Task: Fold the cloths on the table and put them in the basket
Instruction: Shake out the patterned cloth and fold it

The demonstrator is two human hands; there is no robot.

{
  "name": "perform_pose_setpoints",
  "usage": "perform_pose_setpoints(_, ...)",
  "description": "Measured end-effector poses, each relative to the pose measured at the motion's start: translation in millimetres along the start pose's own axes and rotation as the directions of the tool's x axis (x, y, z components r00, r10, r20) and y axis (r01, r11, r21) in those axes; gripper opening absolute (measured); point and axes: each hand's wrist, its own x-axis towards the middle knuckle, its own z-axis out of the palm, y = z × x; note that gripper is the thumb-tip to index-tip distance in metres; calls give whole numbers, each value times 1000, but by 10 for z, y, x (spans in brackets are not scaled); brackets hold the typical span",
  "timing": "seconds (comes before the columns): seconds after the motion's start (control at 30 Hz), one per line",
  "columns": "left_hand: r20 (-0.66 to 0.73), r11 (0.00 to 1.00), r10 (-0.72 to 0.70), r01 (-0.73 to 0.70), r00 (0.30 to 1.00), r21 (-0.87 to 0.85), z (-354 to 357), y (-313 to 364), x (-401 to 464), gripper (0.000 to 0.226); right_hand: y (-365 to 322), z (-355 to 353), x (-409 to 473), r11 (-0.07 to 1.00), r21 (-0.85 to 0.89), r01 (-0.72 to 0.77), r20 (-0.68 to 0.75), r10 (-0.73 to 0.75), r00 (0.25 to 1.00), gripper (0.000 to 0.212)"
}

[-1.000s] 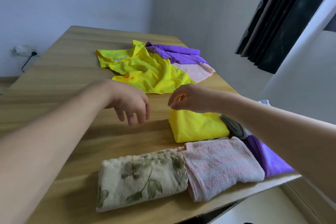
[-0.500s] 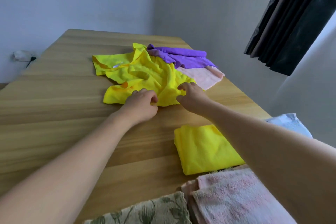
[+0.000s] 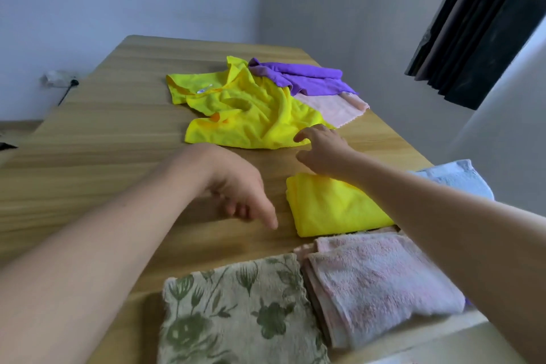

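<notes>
A crumpled yellow cloth [image 3: 251, 115] lies mid-table on the wooden table [image 3: 118, 133], with a purple cloth [image 3: 310, 80] and a pale pink cloth [image 3: 334, 108] behind it. Nearer me sit a folded yellow cloth [image 3: 331, 207], a folded pink towel [image 3: 381, 281], a folded green floral towel [image 3: 236, 313] and a light blue towel [image 3: 455, 177]. My left hand [image 3: 236, 189] hangs over the bare wood left of the folded yellow cloth, fingers loose, holding nothing. My right hand [image 3: 322, 148] hovers at the near edge of the crumpled yellow cloth, fingers relaxed. No basket is in view.
A dark curtain [image 3: 478, 23] hangs at the right by the wall. A wall socket with a cable [image 3: 59, 80] sits at the left beyond the table. The table's right edge runs close to the folded towels.
Both hands have let go of the crumpled yellow cloth's near edge. My left hand has drawn back toward me; my right hand has lifted slightly. The view tilted down, showing the folded towels again.
</notes>
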Motion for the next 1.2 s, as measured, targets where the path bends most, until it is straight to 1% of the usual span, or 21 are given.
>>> perform_pose_setpoints(0.07, 114, 997, -69, 63, 991, 53, 118, 27, -218, 44, -55, -68, -209, 998, -21, 58, -4, -58, 998, 41)
perform_pose_setpoints(0.1, 139, 993, -90, 79, 986, 84, 187, 31, -308, 44, -81, -99, -320, 995, -32, 91, -11, -91, 996, 40)
perform_pose_setpoints(0.17, 122, 983, -103, 82, 987, 164, 324, 26, -425, 38, -132, -167, -540, 987, -43, 153, -25, -154, 988, 39)
perform_pose_setpoints(0.2, 96, 978, -96, 76, 991, 192, 381, 24, -456, 31, -154, -194, -630, 983, -40, 179, -22, -180, 983, 37)
perform_pose_setpoints(0.27, 30, 983, -69, 63, 997, 170, 454, 23, -486, 18, -201, -232, -772, 971, -24, 236, 4, -236, 972, 35)
perform_pose_setpoints(0.3, -22, 988, -54, 56, 998, 141, 453, 18, -486, 15, -228, -245, -815, 965, -7, 260, 20, -260, 965, 33)
perform_pose_setpoints(0.37, -187, 992, -31, 53, 982, 113, 396, -7, -468, 18, -295, -277, -870, 959, 36, 282, 58, -284, 957, 34)
perform_pose_setpoints(0.47, -473, 994, 13, 39, 881, 100, 273, -97, -370, 20, -407, -291, -850, 952, 66, 298, 151, -305, 940, 48)
perform_pose_setpoints(0.53, -597, 996, 33, 24, 802, 88, 197, -168, -294, 20, -482, -251, -765, 946, -6, 325, 193, -318, 928, 53)
perform_pose_setpoints(0.63, -737, 986, 111, 18, 667, 165, 133, -267, -222, 18, -579, -189, -603, 940, -85, 331, 121, -320, 940, 33)
perform_pose_setpoints(0.7, -784, 951, 233, 33, 576, 307, 157, -319, -221, 18, -597, -172, -522, 935, -105, 338, 29, -337, 941, 24)
perform_pose_setpoints(0.73, -771, 917, 307, 43, 558, 396, 185, -332, -228, 20, -589, -169, -503, 926, -131, 355, 0, -358, 934, 23)
perform_pose_setpoints(0.77, -738, 879, 362, 54, 570, 473, 225, -342, -240, 22, -573, -161, -503, 910, -168, 378, 2, -383, 924, 25)
perform_pose_setpoints(0.8, -697, 850, 386, 62, 604, 524, 276, -346, -248, 24, -554, -148, -523, 886, -212, 412, 35, -414, 909, 27)
perform_pose_setpoints(0.87, -633, 846, 360, 45, 685, 531, 407, -351, -260, 24, -513, -90, -595, 830, -275, 484, 151, -460, 875, 32)
perform_pose_setpoints(0.93, -573, 884, 311, -9, 758, 468, 522, -366, -274, 23, -476, -83, -686, 823, -232, 519, 242, -468, 850, 30)
perform_pose_setpoints(1.0, -500, 937, 252, -81, 828, 338, 571, -383, -311, 22, -431, -126, -732, 860, -95, 501, 279, -460, 843, 24)
perform_pose_setpoints(1.03, -479, 962, 229, -120, 847, 247, 565, -387, -337, 20, -410, -152, -745, 881, -17, 473, 280, -450, 848, 22)
perform_pose_setpoints(1.1, -536, 982, 186, -173, 823, 75, 509, -406, -353, 10, -383, -189, -746, 904, 89, 418, 248, -426, 870, 19)
perform_pose_setpoints(1.13, -593, 984, 155, -176, 790, 22, 484, -411, -341, 7, -386, -202, -747, 905, 86, 417, 214, -425, 879, 16)
perform_pose_setpoints(1.2, -682, 990, 107, -141, 723, 6, 488, -432, -274, 10, -410, -196, -759, 900, -5, 437, 175, -429, 886, 14)
